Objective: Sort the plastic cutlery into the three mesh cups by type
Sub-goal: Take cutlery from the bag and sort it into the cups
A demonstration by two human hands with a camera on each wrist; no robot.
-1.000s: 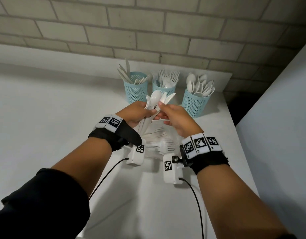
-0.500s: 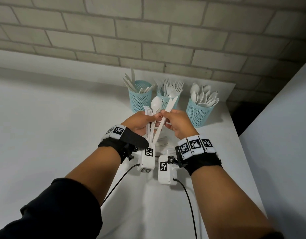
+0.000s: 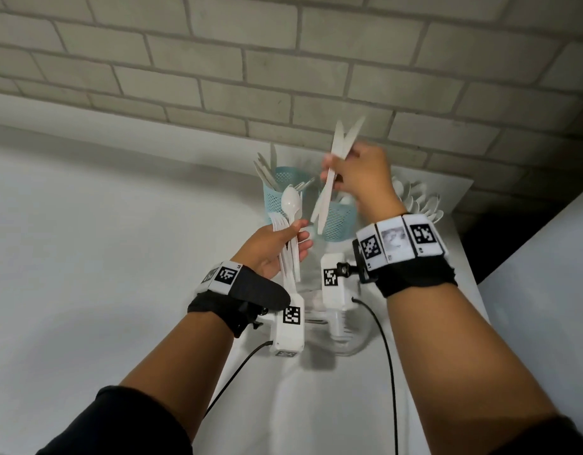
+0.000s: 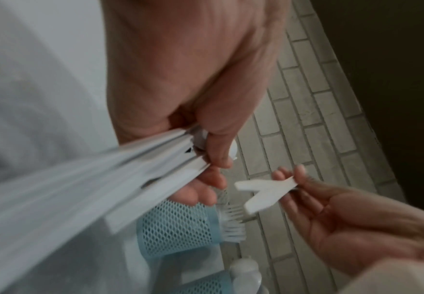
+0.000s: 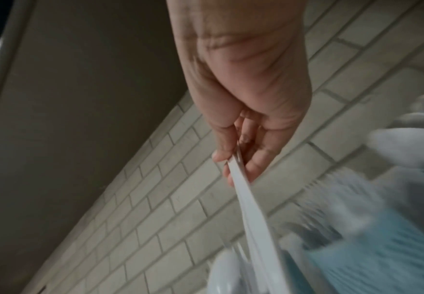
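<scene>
The right hand (image 3: 360, 178) pinches two flat white plastic knives (image 3: 332, 172) crossed in a narrow X, their ends fanning past the fingers toward twelve o'clock and their long shafts hanging toward seven o'clock in front of the middle mesh cup (image 3: 337, 218). At eight o'clock from it, the left hand (image 3: 273, 247) grips a bundle of white cutlery (image 3: 288, 238), a spoon bowl and fork tines upright, before the left mesh cup (image 3: 278, 188), which holds knives.
</scene>
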